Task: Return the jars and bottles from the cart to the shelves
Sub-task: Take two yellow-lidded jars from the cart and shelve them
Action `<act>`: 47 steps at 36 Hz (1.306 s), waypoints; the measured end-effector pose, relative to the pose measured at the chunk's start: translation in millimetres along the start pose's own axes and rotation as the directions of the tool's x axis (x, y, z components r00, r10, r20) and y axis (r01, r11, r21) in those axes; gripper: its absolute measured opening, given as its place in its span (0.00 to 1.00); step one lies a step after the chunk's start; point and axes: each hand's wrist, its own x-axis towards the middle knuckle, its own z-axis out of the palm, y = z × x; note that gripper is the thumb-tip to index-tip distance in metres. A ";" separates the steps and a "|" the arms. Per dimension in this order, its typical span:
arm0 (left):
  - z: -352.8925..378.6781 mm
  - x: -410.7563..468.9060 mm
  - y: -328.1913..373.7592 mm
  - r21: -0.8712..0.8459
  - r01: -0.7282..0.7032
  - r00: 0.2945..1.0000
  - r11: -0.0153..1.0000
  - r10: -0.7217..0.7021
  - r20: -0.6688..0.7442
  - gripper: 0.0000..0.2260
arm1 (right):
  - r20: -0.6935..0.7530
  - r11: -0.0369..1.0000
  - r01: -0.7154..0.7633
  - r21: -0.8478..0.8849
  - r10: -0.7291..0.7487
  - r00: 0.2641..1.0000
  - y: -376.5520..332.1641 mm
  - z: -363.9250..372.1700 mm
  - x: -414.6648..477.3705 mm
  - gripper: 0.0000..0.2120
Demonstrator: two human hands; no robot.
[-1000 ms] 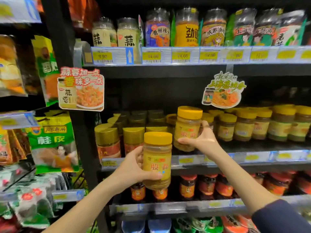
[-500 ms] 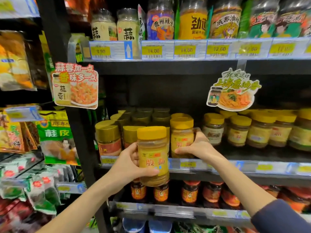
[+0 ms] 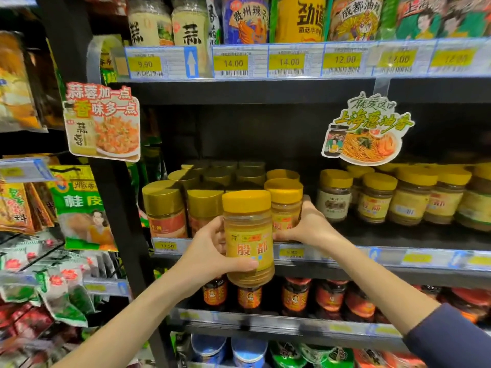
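- Since 1 second ago, the second jar (image 3: 285,205) was lowered by the right hand (image 3: 305,225) onto the middle shelf (image 3: 372,236), beside the gold-lidded jars (image 3: 164,208).
- It is gripped at its side, fingers closed on it.
- 1 yellow-lidded jar (image 3: 248,237) is held upright by the left hand (image 3: 210,251), wrapped around, before the shelf edge.

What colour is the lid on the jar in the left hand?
Yellow, on the jar held by the left hand; head view.
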 end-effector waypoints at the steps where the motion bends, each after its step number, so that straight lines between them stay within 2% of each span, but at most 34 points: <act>1: 1.6 1.0 1.2 -0.001 -0.007 1.000 1.000 0.007 0.006 0.36 | 0.009 1.000 -0.009 0.014 0.009 1.000 -0.5 -4.6 -0.3 0.43; 4: 7.3 5.9 4.4 -0.009 -0.026 0.999 1.000 0.026 0.034 0.35 | 0.011 0.992 -0.023 0.127 0.022 1.000 -3.8 -26.6 -4.7 0.48; 7: 16.8 13.8 7.6 0.009 -0.043 0.997 0.999 0.043 0.071 0.39 | -0.012 0.963 0.047 0.267 -0.046 0.999 -14.2 -51.4 -21.9 0.41; 9: 26.5 19.1 9.9 0.004 -0.050 0.994 0.999 0.050 0.099 0.39 | -0.005 0.952 0.109 0.287 -0.112 0.994 -20.9 -63.9 -36.0 0.41; 12: 44.8 25.5 13.3 -0.021 -0.051 0.988 0.998 0.054 0.146 0.39 | 0.109 0.956 0.122 0.265 -0.156 0.982 -27.6 -72.1 -53.1 0.44; 15: 63.3 29.2 16.8 -0.034 -0.069 0.977 0.997 0.075 0.200 0.35 | 0.177 0.954 0.123 0.273 -0.175 0.969 -28.0 -75.5 -61.6 0.36; 17: 73.7 31.2 17.8 -0.028 -0.084 0.969 0.996 0.088 0.232 0.33 | 0.155 0.952 0.127 0.277 -0.175 0.972 -25.5 -79.4 -65.0 0.32; 21: 85.7 36.1 16.9 -0.064 -0.096 0.952 0.993 0.110 0.286 0.34 | 0.079 0.961 0.122 0.247 -0.145 0.986 -17.4 -87.2 -70.5 0.34; 28: 91.4 42.9 20.8 -0.040 -0.188 0.916 0.981 0.190 0.354 0.34 | -0.027 0.936 0.181 0.301 -0.182 0.983 -12.7 -96.7 -73.1 0.25; 32: 88.2 44.7 27.7 -0.036 -0.216 0.902 0.976 0.214 0.374 0.32 | -0.058 0.928 0.195 0.318 -0.186 0.981 -19.4 -106.6 -67.6 0.30; 36: 72.6 40.7 26.3 0.083 -0.293 0.901 0.953 0.246 0.357 0.29 | -0.081 0.920 0.236 0.313 -0.221 0.972 -25.7 -119.8 -60.6 0.21; 40: 48.1 35.3 14.5 0.392 -0.378 0.909 0.839 0.255 0.331 0.30 | -0.092 0.926 0.230 0.300 -0.212 0.973 -24.2 -129.7 -52.2 0.21; 43: 32.0 29.3 4.9 0.563 -0.448 0.891 0.694 0.295 0.345 0.33 | -0.118 0.933 0.217 0.287 -0.190 0.975 -16.0 -131.6 -41.5 0.23; 47: 16.9 22.3 -9.5 0.745 -0.461 0.887 0.483 0.275 0.370 0.34 | -0.126 0.926 0.206 0.315 -0.175 0.977 -1.6 -127.0 -26.9 0.25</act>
